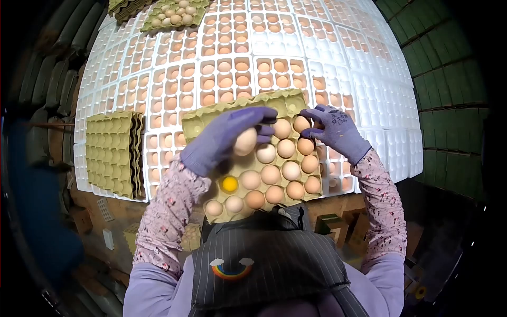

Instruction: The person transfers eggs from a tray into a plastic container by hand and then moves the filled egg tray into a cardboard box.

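Over the carton [207,119], left hand [224,138] curls around an egg [245,141].

Bright light washes the white plastic egg trays [380,100] near to glare, while strong fisheye bending curves the dim, blurred edges into black corners.

We find open cups [288,103] on green tray [196,126] along upper and left edges, mid-frame. Our left hand [224,138], closed round egg [245,141], overhangs them. Egg-filled white trays [251,53] crowd upper frame; tray stack [111,153] blocks left.
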`<action>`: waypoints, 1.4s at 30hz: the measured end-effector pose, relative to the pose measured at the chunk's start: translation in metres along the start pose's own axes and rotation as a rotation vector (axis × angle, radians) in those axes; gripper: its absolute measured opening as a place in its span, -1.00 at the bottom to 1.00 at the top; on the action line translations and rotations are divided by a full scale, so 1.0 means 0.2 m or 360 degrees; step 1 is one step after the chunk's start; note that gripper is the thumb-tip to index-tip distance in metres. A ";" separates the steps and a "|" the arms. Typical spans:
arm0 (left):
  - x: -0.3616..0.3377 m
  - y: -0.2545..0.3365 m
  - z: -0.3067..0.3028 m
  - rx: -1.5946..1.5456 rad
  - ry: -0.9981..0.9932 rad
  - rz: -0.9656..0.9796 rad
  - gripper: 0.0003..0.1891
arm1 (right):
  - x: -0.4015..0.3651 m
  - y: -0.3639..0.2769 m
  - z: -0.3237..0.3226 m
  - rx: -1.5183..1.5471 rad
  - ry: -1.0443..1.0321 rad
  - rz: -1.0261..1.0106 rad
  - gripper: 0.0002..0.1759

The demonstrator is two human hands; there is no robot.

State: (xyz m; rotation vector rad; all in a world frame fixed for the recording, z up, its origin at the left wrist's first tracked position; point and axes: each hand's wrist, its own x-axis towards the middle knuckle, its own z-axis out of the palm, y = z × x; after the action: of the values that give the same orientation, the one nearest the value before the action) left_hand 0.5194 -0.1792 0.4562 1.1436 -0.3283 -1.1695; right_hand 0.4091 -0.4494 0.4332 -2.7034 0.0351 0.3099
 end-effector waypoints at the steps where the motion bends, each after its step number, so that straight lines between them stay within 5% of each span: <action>1: -0.02 0.00 -0.06 0.0933 -0.0146 0.0312 -0.60 | -0.02 0.00 -0.02 0.0004 0.0007 0.0025 -0.47; 3: -0.07 -0.02 -0.05 0.1120 0.0223 0.0209 -0.54 | -0.07 0.00 -0.09 0.1204 0.0007 0.0535 -0.50; 4: -0.05 -0.04 -0.02 0.1100 0.0206 0.0209 -0.54 | -0.08 0.08 -0.05 0.1624 0.0114 0.0369 -0.44; 5: -0.01 -0.06 0.02 0.1646 0.0339 0.0477 -0.53 | -0.11 0.10 -0.05 0.2437 -0.0028 0.0348 -0.42; 7: 0.12 -0.19 0.06 0.2361 0.0422 0.0887 -0.46 | -0.13 0.04 -0.05 0.2791 0.0082 0.0262 -0.44; 9: 0.24 -0.30 0.07 0.2589 0.0257 0.0838 -0.42 | -0.11 0.03 -0.08 0.2232 0.0033 0.0181 -0.59; 12: 0.24 -0.24 0.04 0.2435 0.0148 0.0977 -0.46 | -0.14 -0.07 -0.07 0.0237 -0.0117 0.0010 -0.51; 13: 0.20 -0.20 0.05 0.2436 0.0148 0.0972 -0.46 | -0.17 -0.06 0.00 -0.0210 0.0056 -0.0180 -0.53; 15: 0.07 -0.05 0.11 -0.0218 0.0274 0.0123 -0.59 | -0.16 -0.07 0.03 -0.0353 -0.0077 -0.0128 -0.55; 16: 0.06 -0.05 0.06 -0.0479 0.0397 0.0039 -0.67 | -0.17 -0.06 0.05 -0.0342 -0.0070 -0.0120 -0.55; 19: 0.03 -0.06 0.10 0.1630 0.0325 0.0071 -0.63 | -0.21 0.02 0.08 -0.0149 0.0215 -0.0194 -0.52; 21: 0.01 -0.20 0.18 0.2665 0.0353 0.0223 -0.58 | -0.24 0.07 0.07 0.1641 0.0183 0.0313 -0.48; 23: 0.00 -0.28 0.14 0.2712 0.0333 0.0373 -0.52 | -0.32 -0.01 0.02 0.2431 0.0120 0.0573 -0.51; 27: 0.01 -0.04 0.09 0.0609 0.0198 -0.0302 -0.54 | -0.46 0.03 0.17 0.3418 0.0400 0.0452 -0.46; 28: 0.04 -0.07 0.08 0.1015 0.0125 0.0108 -0.54 | -0.47 0.02 0.21 0.3536 0.0486 0.0456 -0.45; 29: 0.08 -0.10 0.08 0.1400 0.0058 0.0538 -0.54 | -0.48 -0.01 0.21 0.3568 0.0591 0.0541 -0.39; 30: 0.11 -0.12 0.15 0.1390 0.0026 0.0548 -0.54 | -0.49 -0.05 0.22 0.3594 0.0699 0.0624 -0.34; 32: 0.14 -0.18 0.30 0.2902 0.0188 0.0439 -0.51 | -0.54 -0.06 0.19 0.3662 0.0734 0.0638 -0.35; 35: 0.21 -0.26 0.42 0.3414 0.0346 0.0111 -0.44 | -0.66 0.05 0.22 0.3524 0.0850 0.0468 -0.38; 38: 0.20 -0.24 0.46 0.3345 0.0428 0.0028 -0.44 | -0.87 0.28 0.22 0.3291 0.0923 0.0524 -0.41; 40: 0.18 -0.20 0.50 0.3189 0.0556 0.0000 -0.47 | -1.03 0.40 0.09 0.2591 0.1095 0.0571 -0.39; 41: 0.17 -0.18 0.51 0.3069 0.0678 0.0025 -0.50 | -1.16 0.55 0.03 0.2790 0.1066 0.0651 -0.40; 42: 0.15 -0.17 0.48 0.2748 0.0746 0.0226 -0.53 | -1.27 0.68 0.01 0.2466 0.1013 0.0927 -0.41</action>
State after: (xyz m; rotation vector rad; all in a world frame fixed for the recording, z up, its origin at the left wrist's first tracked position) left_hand 0.4435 -0.2527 0.4598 2.7180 -1.1114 -0.2041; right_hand 0.1513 -0.5780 0.4329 -1.0908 0.8472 -0.3383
